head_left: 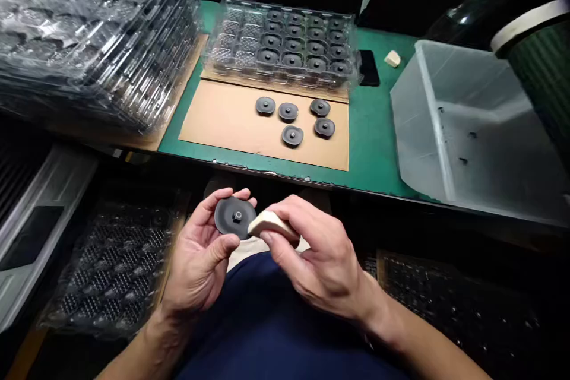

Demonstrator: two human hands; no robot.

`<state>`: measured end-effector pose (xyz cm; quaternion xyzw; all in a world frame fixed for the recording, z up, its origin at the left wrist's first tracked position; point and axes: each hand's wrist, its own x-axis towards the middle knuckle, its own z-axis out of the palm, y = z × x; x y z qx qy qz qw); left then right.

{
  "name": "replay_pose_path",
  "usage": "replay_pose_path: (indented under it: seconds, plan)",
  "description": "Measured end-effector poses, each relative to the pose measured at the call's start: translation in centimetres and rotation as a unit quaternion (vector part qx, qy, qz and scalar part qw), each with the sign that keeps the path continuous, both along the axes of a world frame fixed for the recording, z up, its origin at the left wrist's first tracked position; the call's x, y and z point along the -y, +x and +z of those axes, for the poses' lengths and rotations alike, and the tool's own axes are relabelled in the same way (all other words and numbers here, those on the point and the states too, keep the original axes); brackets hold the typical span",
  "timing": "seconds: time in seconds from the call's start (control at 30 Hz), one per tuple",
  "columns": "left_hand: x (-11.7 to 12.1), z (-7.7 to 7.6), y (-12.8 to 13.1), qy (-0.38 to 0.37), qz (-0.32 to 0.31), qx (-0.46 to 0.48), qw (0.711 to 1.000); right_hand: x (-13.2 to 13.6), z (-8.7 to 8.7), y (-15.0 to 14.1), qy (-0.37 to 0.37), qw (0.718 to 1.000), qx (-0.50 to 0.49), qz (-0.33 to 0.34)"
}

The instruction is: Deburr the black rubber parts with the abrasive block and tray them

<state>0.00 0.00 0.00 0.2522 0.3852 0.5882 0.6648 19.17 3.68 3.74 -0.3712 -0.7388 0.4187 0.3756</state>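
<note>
Between the thumb and fingers of my left hand (200, 255) is a dark grey rubber disc (226, 219) with a small metal nut-like stud at its centre. My right hand (316, 255) pinches a cream-coloured block (271, 224), perhaps an eraser or sponge, whose tip touches or nearly touches the disc's right edge. Both hands are above my lap, in front of the bench edge. Several similar dark discs (293, 135) lie on a cardboard sheet (222, 116) beyond them. Behind these, a clear plastic tray (229, 41) has discs in its right-hand pockets.
A tall stack of clear trays (89, 41) stands at the left. On the green bench top (378, 124) are a black phone-like slab (369, 68) and a small cream piece (392, 59). A translucent bin (418, 130) sits right. More trays (111, 267) lie low at the left.
</note>
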Motion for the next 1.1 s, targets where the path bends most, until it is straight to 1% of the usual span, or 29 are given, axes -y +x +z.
replay_pose_path:
  seconds: [0.1, 0.17, 0.27, 0.37, 0.5, 0.6, 0.73, 0.87, 0.97, 1.03, 1.1]
  plan:
    - [0.0, -0.1, -0.2, -0.004, 0.009, 0.003, 1.0, 0.0, -0.6, -0.3, 0.015, 0.999, 0.021, -0.034]
    - [0.0, -0.1, -0.3, -0.004, 0.011, 0.006, 1.0, 0.0, -0.8, -0.4, 0.017, 0.999, 0.025, -0.037]
    - [0.0, 0.0, -0.3, 0.0, 0.008, 0.01, 1.0, 0.1, -0.7, -0.5, 0.022, 0.999, 0.016, -0.03]
    - [0.0, 0.2, -0.2, -0.002, 0.012, 0.009, 1.0, 0.3, -0.5, -0.6, 0.028, 0.998, 0.024, -0.046]
    - [0.0, 0.4, -0.1, -0.003, 0.006, 0.012, 1.0, 0.4, -0.3, -0.6, 0.025, 0.999, 0.029, -0.036]
    - [0.0, 0.6, -0.1, -0.003, 0.012, 0.011, 1.0, 0.5, -0.4, -0.7, 0.039, 0.997, 0.037, -0.06]
    - [0.0, 0.6, -0.3, -0.003, 0.011, 0.016, 1.0, 0.4, -0.6, -0.7, 0.016, 0.998, 0.029, -0.049]
    - [-0.1, 0.7, -0.3, 0.001, 0.018, 0.014, 1.0, 0.5, -0.3, -0.8, 0.027, 0.997, 0.027, -0.069]
    - [0.0, 0.6, -0.2, -0.004, 0.011, 0.016, 1.0, 0.7, -0.2, -1.0, 0.005, 0.999, 0.021, -0.049]
    - [0.0, 0.6, -0.1, -0.006, 0.007, 0.019, 1.0, 0.3, -0.7, -1.1, 0.016, 0.999, 0.015, -0.041]
    - [-0.1, 0.5, -0.2, -0.01, 0.007, 0.022, 1.0, -0.6, -1.8, -0.9, 0.047, 0.996, 0.032, -0.07]
